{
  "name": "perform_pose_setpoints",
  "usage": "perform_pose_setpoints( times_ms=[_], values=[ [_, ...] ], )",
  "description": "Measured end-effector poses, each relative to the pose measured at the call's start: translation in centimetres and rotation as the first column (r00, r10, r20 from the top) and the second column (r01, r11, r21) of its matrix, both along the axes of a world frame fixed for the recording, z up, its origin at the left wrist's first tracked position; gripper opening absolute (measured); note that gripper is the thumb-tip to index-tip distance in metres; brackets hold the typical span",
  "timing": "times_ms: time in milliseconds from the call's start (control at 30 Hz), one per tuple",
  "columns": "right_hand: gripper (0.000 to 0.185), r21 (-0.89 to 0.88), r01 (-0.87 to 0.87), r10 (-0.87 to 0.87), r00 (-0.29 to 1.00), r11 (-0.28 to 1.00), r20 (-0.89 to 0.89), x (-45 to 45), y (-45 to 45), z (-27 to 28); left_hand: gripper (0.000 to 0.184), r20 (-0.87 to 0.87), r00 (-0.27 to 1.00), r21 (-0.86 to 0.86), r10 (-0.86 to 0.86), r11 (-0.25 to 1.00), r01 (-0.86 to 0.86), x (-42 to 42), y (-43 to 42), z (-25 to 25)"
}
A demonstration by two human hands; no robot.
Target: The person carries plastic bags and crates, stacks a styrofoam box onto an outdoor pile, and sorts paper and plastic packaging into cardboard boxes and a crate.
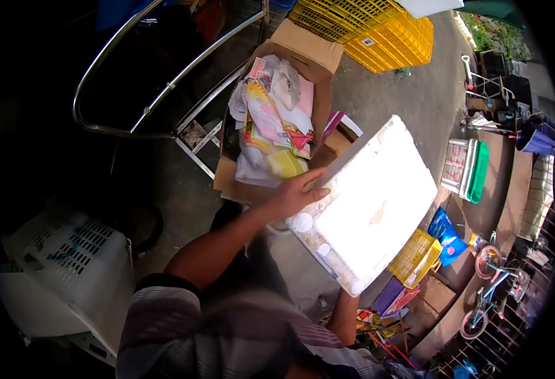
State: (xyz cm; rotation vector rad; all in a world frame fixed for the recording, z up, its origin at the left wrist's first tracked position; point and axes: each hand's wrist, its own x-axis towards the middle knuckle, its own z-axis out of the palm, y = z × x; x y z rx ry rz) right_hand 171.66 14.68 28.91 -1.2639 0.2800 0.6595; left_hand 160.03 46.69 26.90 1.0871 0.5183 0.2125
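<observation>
A large white foam slab point(378, 202), like a foam box lid with dirt marks on it, is tilted in front of me. My left hand point(299, 194) grips its left edge, with the thumb over the near face and the other fingers along the edge. My right forearm point(344, 316) reaches up to the slab's lower corner; the right hand itself is hidden behind the foam. Just beyond my left hand stands an open cardboard box point(323, 95), filled with printed papers point(268, 117) and a crumpled clear plastic bag point(286, 85).
Yellow crates point(391, 44) are stacked at the back. A metal tube frame point(164, 95) stands left, above a white slotted plastic basket point(75, 252). To the right are a white and green basket point(467, 167), a yellow basket point(415, 258), a blue bag point(447, 237) and a small bicycle point(492, 290).
</observation>
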Motion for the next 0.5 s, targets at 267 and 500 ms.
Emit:
perform_pose_setpoints(
  times_ms=[267,500],
  values=[
    [0.076,-0.071,0.081,-0.083,0.996,0.994,-0.024,2.0,-5.6,0.8,0.061,-0.673,0.731,0.684,0.110,0.470,0.559,-1.9,0.8,-12.5],
    [0.076,-0.170,0.105,-0.115,0.992,0.980,-0.052,0.3,-9.0,-0.8,0.050,-0.782,0.606,0.483,-0.144,0.474,0.736,-3.0,8.6,-32.2]
  ],
)
